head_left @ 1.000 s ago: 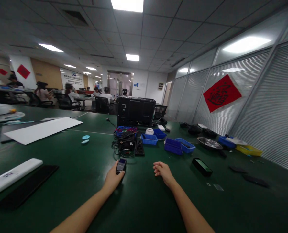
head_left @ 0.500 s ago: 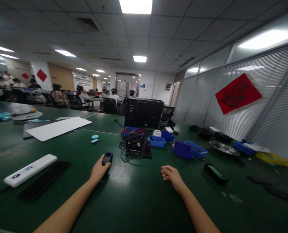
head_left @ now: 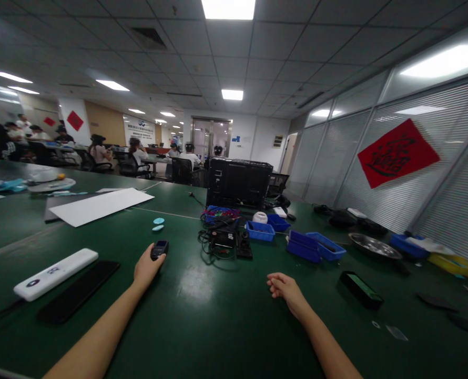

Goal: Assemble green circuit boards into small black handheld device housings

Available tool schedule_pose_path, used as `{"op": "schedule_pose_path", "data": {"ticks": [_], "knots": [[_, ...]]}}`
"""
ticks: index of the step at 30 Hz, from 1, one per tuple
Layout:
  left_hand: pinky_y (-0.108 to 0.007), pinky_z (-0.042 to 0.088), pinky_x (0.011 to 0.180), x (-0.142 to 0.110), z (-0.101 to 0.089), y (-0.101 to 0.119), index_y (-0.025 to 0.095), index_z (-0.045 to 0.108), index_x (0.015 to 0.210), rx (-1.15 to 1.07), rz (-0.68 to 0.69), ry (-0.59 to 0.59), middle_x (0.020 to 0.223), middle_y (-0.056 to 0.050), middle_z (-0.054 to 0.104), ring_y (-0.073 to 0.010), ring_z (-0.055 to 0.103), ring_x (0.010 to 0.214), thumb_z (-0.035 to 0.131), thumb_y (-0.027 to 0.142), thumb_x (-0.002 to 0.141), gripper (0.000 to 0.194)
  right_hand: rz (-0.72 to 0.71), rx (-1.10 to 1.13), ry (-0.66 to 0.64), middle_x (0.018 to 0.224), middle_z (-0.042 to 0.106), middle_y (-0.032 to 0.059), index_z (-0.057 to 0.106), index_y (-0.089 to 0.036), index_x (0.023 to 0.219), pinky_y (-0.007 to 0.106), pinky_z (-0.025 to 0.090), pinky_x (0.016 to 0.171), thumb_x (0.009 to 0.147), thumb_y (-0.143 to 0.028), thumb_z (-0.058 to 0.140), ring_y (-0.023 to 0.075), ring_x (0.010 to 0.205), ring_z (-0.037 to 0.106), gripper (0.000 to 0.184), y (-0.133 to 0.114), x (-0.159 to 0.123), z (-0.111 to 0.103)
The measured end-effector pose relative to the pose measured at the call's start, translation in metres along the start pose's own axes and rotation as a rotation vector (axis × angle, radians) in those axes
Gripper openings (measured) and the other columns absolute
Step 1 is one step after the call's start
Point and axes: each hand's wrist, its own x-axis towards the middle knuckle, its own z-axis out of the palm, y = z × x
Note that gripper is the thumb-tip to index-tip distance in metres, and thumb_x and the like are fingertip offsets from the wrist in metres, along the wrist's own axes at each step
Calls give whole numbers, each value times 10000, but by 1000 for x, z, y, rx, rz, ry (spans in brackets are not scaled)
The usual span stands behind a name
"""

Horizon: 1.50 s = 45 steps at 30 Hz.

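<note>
My left hand is closed around a small black handheld device with a little screen, its thumb across the near side. The device is low over the green table or on it; I cannot tell which. Just beyond it lie two light-blue round pieces. On the right, my right hand is loosely curled at the tabletop, and nothing shows in its fingers. A black box with a green top lies to the right of that hand.
Ahead are a tangle of black cables and an adapter, blue trays, a white ball and a black monitor. At left lie a white bar-shaped device, a black slab and a white sheet. A metal plate lies right.
My left hand has moved left with the small black device, away from the cables. My right hand stays curled in about the same place. The whole view has shifted slightly.
</note>
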Motion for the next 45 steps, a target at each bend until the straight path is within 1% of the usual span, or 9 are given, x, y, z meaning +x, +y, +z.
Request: {"op": "schedule_pose_path", "data": {"ticks": [3,6,13,19,28,33,37,41,45], "knots": [[-333,407,865,0,2,0,128,322,1303,-11,31,49,1229,-135,511,-267,507,1092,443,546,739,713,15,-25,1,685,607,36,604,-126,809,202,451,444,701,-193,555,88,504,529,136,0,1,0],[-347,393,882,-1,3,-1,103,333,1294,52,59,67,1232,-156,491,-282,486,1104,474,557,710,752,17,-30,-2,686,607,35,603,-128,806,200,444,441,695,-198,562,85,500,523,137,0,1,1],[-334,389,870,-6,2,2,120,385,1270,178,85,12,1211,-149,500,-273,499,1076,456,459,747,628,8,-32,-2,674,607,35,607,-132,795,205,438,437,678,-205,571,89,496,519,143,-3,-1,3],[-309,381,878,-16,10,8,137,390,1268,140,182,-58,1217,-115,507,-248,484,1100,478,435,734,618,12,-38,-7,671,607,32,606,-128,800,200,429,433,672,-213,572,86,495,516,157,-2,0,2],[-301,380,873,-31,17,16,140,396,1259,96,255,-103,1158,-104,536,-236,495,1076,466,416,743,590,6,-61,-21,686,611,38,598,-126,799,206,429,444,676,-214,566,96,523,529,154,-6,-3,4],[-299,377,880,-42,25,24,138,425,1238,68,369,-140,1140,-96,541,-229,500,1060,476,421,735,579,-12,-95,-23,690,613,38,602,-128,800,206,421,438,673,-221,563,96,522,525,163,-7,-4,5],[-305,365,900,-56,33,35,150,431,1239,34,469,-201,1137,-92,550,-221,509,1042,487,408,739,565,-28,-122,-6,680,601,25,593,-130,804,197,407,424,677,-220,536,89,509,512,166,-7,-5,11],[-315,340,934,-71,43,46,157,395,1271,15,477,-241,1208,-99,528,-221,497,1086,491,400,748,585,-25,-243,-1,679,584,9,577,-134,827,185,374,398,686,-206,478,86,498,502,187,-3,-5,24],[-309,354,918,-82,51,58,148,351,1302,36,508,-280,1236,-114,516,-224,505,1090,470,421,759,619,-73,-394,-59,681,583,-2,572,-148,828,194,380,434,698,-220,446,94,518,514,194,-1,-7,38]]}}
